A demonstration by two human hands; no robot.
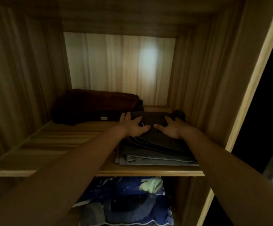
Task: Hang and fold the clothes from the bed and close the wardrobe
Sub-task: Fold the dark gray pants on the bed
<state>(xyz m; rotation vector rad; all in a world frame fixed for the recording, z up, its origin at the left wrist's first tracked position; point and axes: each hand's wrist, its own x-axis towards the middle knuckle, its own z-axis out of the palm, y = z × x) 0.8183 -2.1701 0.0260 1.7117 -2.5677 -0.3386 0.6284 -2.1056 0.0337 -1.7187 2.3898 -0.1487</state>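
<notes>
Both my arms reach into an open wooden wardrobe. A dark folded garment lies on top of a stack of folded grey clothes at the right of the shelf. My left hand rests on the garment's left end with fingers spread. At its right end lies my right hand, fingers spread flat on the cloth. The thumbs nearly meet at the garment's front edge.
A dark brown folded blanket lies at the back left of the shelf. Below the shelf is a blue patterned bundle. Wardrobe side walls stand close on both sides; the frame post is at right.
</notes>
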